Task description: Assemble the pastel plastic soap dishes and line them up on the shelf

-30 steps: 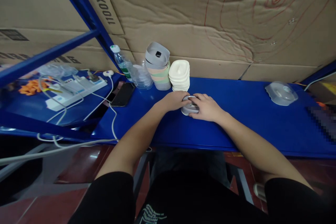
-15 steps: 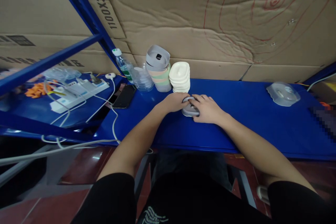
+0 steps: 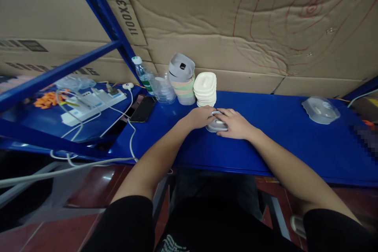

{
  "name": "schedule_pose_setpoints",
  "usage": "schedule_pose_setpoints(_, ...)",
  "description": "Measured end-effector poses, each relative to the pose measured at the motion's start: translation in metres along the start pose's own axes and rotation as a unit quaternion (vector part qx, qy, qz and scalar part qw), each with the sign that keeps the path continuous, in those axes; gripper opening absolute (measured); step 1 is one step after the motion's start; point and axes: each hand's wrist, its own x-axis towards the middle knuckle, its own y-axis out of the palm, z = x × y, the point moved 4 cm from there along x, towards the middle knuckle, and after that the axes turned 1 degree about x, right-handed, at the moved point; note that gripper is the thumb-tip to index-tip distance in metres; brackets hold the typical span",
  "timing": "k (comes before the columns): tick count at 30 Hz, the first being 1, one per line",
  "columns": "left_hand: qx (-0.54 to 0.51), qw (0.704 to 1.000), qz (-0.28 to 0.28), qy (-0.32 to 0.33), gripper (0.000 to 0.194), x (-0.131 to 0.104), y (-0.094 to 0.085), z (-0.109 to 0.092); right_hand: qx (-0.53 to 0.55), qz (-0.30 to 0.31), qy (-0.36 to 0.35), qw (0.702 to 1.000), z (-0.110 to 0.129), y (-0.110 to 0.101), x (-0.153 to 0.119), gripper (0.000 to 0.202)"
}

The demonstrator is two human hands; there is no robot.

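Both hands (image 3: 236,124) — barely shifted — still clasp the grey piece (image 3: 215,126).

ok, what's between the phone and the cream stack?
Head view, left to right: clear plastic containers, then the multicoloured stack, right beside the cream stack.

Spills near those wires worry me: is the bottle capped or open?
Capped: a white cap sits on top of the bottle. How tightly it is screwed, I cannot tell.

2 hands (image 3: 235,124) on grey piece (image 3: 217,127)
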Motion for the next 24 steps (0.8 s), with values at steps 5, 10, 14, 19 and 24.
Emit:
schedule_pose_setpoints(5, -0.022, 0.999, -0.026, -0.017, 0.042, 0.0, -0.01, 0.008, -0.004, 0.001, -0.001, 1.0, 0.0, -0.002, -0.001, 0.077)
schedule_pose_setpoints(10, -0.048, 0.974, -0.204, -0.082, 0.033, -0.007, -0.049, 0.027, -0.008, 0.014, 0.005, 1.0, -0.002, -0.003, -0.003, 0.082)
schedule_pose_setpoints(14, -0.024, 0.906, -0.411, -0.096, 0.031, -0.024, -0.074, 0.04, -0.002, 0.018, 0.008, 1.0, -0.005, -0.001, -0.004, 0.082)
schedule_pose_setpoints(19, 0.017, 0.77, -0.615, -0.169, 0.026, -0.055, -0.095, 0.075, 0.001, 0.015, 0.009, 1.0, -0.005, 0.0, -0.004, 0.082)
schedule_pose_setpoints(24, 0.032, 0.727, -0.599, -0.335, 0.036, -0.073, -0.105, 0.12, 0.005, 0.017, 0.01, 1.0, -0.006, 0.001, -0.004, 0.083)
